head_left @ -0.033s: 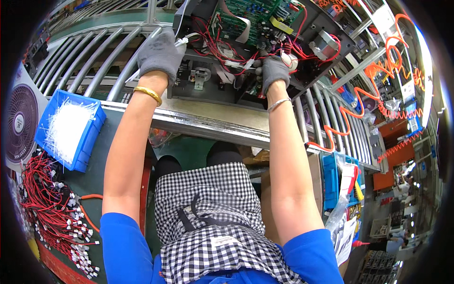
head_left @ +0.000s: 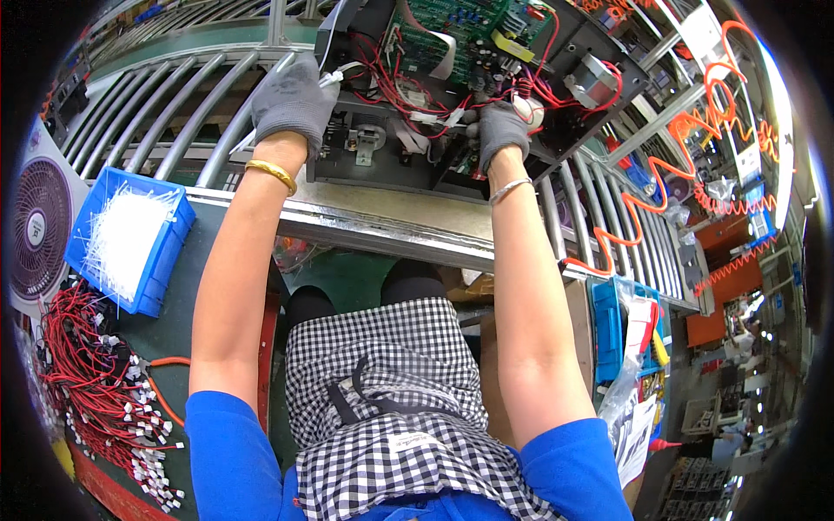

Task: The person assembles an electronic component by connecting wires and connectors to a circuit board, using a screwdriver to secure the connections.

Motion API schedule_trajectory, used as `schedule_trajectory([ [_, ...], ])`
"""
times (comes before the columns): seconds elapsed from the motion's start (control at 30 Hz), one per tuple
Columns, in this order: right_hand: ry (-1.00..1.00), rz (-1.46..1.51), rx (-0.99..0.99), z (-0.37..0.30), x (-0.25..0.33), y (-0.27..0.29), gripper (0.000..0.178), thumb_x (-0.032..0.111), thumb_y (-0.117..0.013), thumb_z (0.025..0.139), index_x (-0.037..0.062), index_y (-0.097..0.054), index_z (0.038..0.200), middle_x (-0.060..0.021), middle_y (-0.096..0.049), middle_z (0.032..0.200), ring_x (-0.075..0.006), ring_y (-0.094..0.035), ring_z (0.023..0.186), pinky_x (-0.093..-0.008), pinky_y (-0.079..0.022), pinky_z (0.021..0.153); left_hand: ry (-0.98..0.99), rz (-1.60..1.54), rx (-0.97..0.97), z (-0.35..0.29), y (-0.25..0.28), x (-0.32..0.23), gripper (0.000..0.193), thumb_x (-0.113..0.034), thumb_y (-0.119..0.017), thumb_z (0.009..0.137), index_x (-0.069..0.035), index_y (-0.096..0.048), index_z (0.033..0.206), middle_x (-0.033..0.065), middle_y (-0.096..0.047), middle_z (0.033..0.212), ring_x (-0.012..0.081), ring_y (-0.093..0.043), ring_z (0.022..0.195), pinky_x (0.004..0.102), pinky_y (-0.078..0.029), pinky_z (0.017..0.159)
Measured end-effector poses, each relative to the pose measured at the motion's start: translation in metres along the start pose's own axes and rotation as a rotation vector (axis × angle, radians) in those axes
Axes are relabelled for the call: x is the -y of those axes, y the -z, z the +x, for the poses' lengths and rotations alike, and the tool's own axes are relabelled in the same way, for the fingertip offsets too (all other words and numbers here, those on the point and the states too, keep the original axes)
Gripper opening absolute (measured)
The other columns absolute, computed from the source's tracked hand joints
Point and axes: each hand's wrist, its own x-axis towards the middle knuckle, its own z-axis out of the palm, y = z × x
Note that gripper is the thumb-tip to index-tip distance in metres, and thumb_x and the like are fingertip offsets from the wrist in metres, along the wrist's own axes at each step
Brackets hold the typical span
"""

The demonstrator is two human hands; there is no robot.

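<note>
A dark metal housing lies open in front of me, with a green circuit board and red wires inside. My left hand, in a grey glove, is closed at the housing's left edge. Thin white cable ties stick out below it, and a white tie head or connector shows by its fingertips. My right hand, also gloved, reaches into the housing's middle. Its fingers are curled at the wire bundle; their tips are partly hidden. Beside it sits a round white part.
The housing rests on a roller conveyor. At left stand a blue bin of white cable ties, a heap of red-black wires and a fan. At right are a teal bin and an orange coiled hose.
</note>
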Motion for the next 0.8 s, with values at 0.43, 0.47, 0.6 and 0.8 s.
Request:
schedule_trajectory([
  [0.43, -0.095, 0.204, 0.122, -0.014, 0.003, 0.005, 0.015, 0.025, -0.053, 0.098, 0.0126, -0.063, 0.097, -0.0029, -0.063, 0.071, -0.0115, -0.051, 0.045, -0.0255, -0.037, 0.038, -0.013, -0.024, -0.084, -0.005, -0.008, 0.007, 0.037, -0.038, -0.059, 0.09, -0.011, -0.059, 0.115, 0.0219, -0.07, 0.095, 0.0417, -0.066, 0.093, 0.0526, -0.05, 0.08],
  [0.47, -0.081, 0.187, 0.111, -0.014, 0.001, 0.006, 0.015, 0.024, -0.054, 0.098, 0.0122, -0.063, 0.096, -0.0033, -0.063, 0.072, -0.0116, -0.051, 0.045, -0.0254, -0.037, 0.038, -0.009, -0.04, -0.075, -0.005, -0.01, 0.007, 0.037, -0.038, -0.059, 0.089, -0.011, -0.059, 0.114, 0.0218, -0.069, 0.094, 0.0419, -0.066, 0.093, 0.0529, -0.049, 0.079],
  [0.6, -0.078, 0.122, 0.075, -0.011, 0.006, -0.001, 0.019, 0.027, -0.055, 0.097, 0.0097, -0.064, 0.098, -0.0053, -0.065, 0.074, -0.0128, -0.052, 0.045, -0.0276, -0.038, 0.039, 0.012, -0.05, -0.061, -0.004, -0.004, 0.004, 0.036, -0.038, -0.06, 0.089, -0.01, -0.06, 0.111, 0.0211, -0.069, 0.093, 0.0429, -0.066, 0.092, 0.0539, -0.049, 0.079],
  [0.8, 0.019, 0.001, 0.094, 0.023, -0.019, -0.003, 0.019, 0.022, -0.051, 0.096, 0.0098, -0.065, 0.095, -0.0063, -0.066, 0.072, -0.0158, -0.055, 0.047, -0.0308, -0.043, 0.042, 0.04, -0.042, -0.053, -0.001, -0.005, 0.005, 0.039, -0.042, -0.06, 0.089, -0.01, -0.062, 0.113, 0.0228, -0.069, 0.1, 0.0442, -0.065, 0.097, 0.053, -0.05, 0.081],
])
